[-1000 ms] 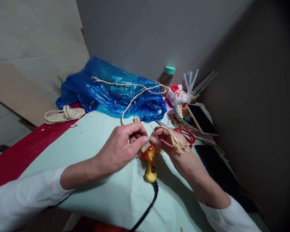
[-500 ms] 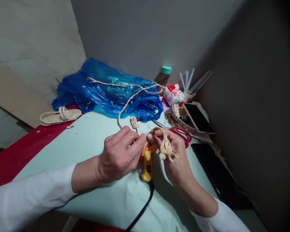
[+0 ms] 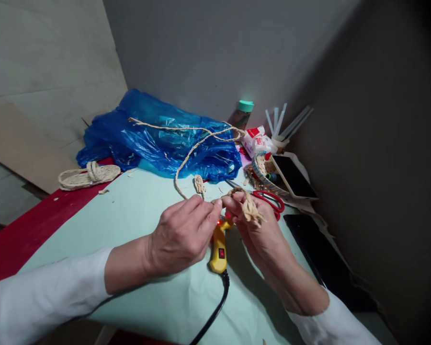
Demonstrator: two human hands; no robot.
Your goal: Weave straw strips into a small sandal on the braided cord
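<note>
My left hand [image 3: 181, 235] and my right hand [image 3: 260, 230] meet fingertip to fingertip over the pale green table sheet [image 3: 136, 215]. Both pinch a braided straw cord [image 3: 187, 160] that runs back over a blue plastic bag [image 3: 158, 139]. Its frayed end [image 3: 249, 208] loops over my right fingers. Just under my hands lies a yellow glue gun [image 3: 218, 249] with a red light lit and a black cable [image 3: 211, 316] trailing toward me.
Red-handled scissors [image 3: 271, 199] lie right of my hands. Behind them stand a small woven basket [image 3: 262, 167], a phone [image 3: 294, 177], a red-and-white packet [image 3: 256, 139], a green-capped bottle [image 3: 242, 112] and glue sticks [image 3: 280, 122]. A straw coil [image 3: 88, 175] rests on the red strip at left.
My hands have drawn slightly closer together and the frayed end has bunched tighter over my right fingers. The view has shifted a little to the right.
</note>
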